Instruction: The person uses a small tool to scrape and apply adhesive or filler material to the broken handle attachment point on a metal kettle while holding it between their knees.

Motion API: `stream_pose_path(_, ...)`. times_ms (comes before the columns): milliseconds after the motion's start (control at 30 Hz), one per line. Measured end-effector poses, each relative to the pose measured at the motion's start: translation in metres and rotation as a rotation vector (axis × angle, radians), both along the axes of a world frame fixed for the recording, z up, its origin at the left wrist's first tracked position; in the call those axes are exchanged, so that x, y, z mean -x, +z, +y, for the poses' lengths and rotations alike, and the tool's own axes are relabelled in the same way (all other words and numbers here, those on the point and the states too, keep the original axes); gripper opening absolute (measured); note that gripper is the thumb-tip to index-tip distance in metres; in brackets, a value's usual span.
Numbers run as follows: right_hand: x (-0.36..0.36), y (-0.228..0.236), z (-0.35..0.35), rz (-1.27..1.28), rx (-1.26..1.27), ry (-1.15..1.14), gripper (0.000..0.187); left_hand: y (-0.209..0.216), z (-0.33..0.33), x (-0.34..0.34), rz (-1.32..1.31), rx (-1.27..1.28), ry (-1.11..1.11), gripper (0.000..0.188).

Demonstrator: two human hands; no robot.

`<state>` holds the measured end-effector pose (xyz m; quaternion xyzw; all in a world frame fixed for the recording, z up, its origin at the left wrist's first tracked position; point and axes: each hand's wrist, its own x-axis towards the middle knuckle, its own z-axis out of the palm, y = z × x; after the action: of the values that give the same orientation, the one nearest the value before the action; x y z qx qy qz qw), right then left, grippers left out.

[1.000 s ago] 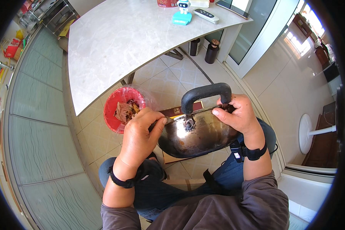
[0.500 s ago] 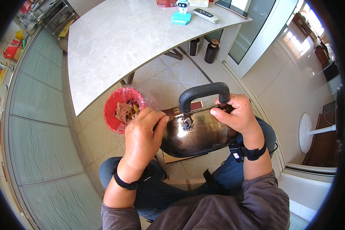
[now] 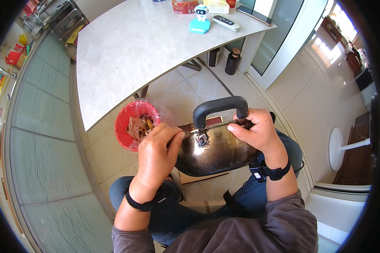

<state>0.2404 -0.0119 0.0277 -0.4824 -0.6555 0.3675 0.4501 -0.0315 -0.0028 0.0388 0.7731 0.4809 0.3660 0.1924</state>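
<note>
Right hand point(image 3: 261, 131) is clamping the stiff, probably heavy pot point(image 3: 217, 149); left hand point(image 3: 158, 145) is pinching its edge; handle point(image 3: 220, 103) is likely offering steadier hold.

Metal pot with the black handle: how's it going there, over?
Right hand gripping metal pot beside its handle. Left hand at its left edge. Red bin just beyond left hand.

left hand point(image 3: 158, 145) pinched, thumb against index, knuckles up, right hand point(image 3: 257, 131) clamped, thumb pointing left, other fingers mostly hidden, left forearm point(image 3: 133, 217) and right forearm point(image 3: 283, 185) angled inward, hands apart
</note>
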Motion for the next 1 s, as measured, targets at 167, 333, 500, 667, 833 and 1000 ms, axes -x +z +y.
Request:
stream_pose_path(167,-0.0043,0.0015,-0.0007,0.012,0.035,-0.009,0.021,-0.0023,0.0042,0.007,-0.035,0.058,0.017,0.005)
stream_pose_path(333,-0.0056,-0.001,-0.001,-0.027,-0.016,0.002,0.02,-0.0036,0.0034,0.0041,-0.041,0.053,-0.001,0.005)
stream_pose_path(500,-0.0041,0.0013,-0.0012,0.023,0.017,0.007,0.016,-0.0045,0.0017,0.0005,-0.037,0.047,-0.004,0.005)
stream_pose_path(667,-0.0039,0.002,-0.0018,0.015,0.002,-0.001,0.017,-0.0063,0.0014,-0.0003,-0.083,0.062,0.005,0.004)
stream_pose_path(833,-0.0069,-0.0008,-0.001,-0.013,-0.02,-0.01,0.02,-0.0062,0.0028,-0.0005,-0.09,0.077,0.011,0.004)
stream_pose_path(1000,-0.0055,-0.0032,0.0001,-0.02,-0.035,-0.019,0.024,-0.0041,0.0018,-0.0021,-0.059,0.061,0.024,0.005)
